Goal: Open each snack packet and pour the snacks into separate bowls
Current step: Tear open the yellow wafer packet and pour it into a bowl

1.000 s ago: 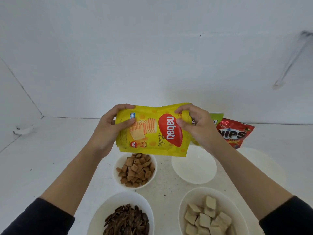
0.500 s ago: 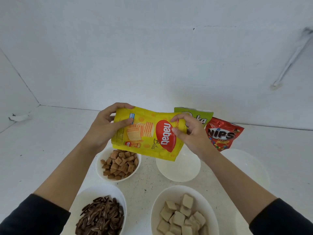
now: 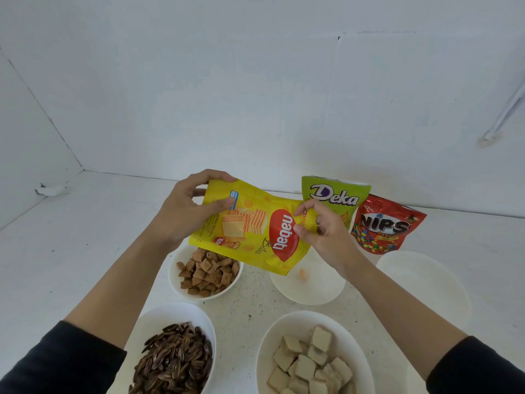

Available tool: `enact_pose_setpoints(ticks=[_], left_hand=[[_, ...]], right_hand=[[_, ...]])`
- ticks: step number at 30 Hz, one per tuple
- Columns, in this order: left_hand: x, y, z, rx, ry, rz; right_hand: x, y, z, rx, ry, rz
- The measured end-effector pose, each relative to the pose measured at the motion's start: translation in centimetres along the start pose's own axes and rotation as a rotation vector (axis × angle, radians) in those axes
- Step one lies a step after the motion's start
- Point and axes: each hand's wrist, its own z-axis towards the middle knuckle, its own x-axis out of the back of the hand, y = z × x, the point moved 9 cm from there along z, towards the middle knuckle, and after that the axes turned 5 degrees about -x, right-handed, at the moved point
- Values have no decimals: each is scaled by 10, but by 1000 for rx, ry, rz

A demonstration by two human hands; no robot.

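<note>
I hold a yellow Nabati packet [image 3: 250, 231] tilted, with its right end lower, above a white bowl [image 3: 318, 288]. My left hand [image 3: 184, 211] grips the packet's upper left end. My right hand [image 3: 321, 231] pinches its right end between thumb and fingers. One small orange piece [image 3: 303, 274] is in the air or in that bowl, just below the packet's low corner. Behind stand a green Deka packet [image 3: 335, 194] and a red Nips packet [image 3: 386, 226].
A bowl of brown squares [image 3: 204, 273] sits under the packet's left part. Near me are a bowl of dark seeds [image 3: 173, 359] and a bowl of pale wafer cubes [image 3: 309, 362]. Another white bowl [image 3: 423, 282] stands at the right. White walls close the back and left.
The packet has tilted further, right end down, and an orange piece has appeared below it. My view has shifted, so the Deka and Nips packets show more fully.
</note>
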Motion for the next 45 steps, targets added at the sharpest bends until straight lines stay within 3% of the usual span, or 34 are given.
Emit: enact_pose_setpoints(ticks=[18, 30, 37, 45], left_hand=[[10, 43, 13, -67, 34, -42], [-3, 34, 6, -33, -13, 35], [-8, 37, 5, -35, -20, 62], [0, 61, 11, -101, 37, 68]], right_hand=[[12, -39, 2, 19, 50, 130], [14, -11, -4, -25, 94, 49], [15, -5, -8, -53, 70, 120], [19, -26, -3, 54, 136, 115]])
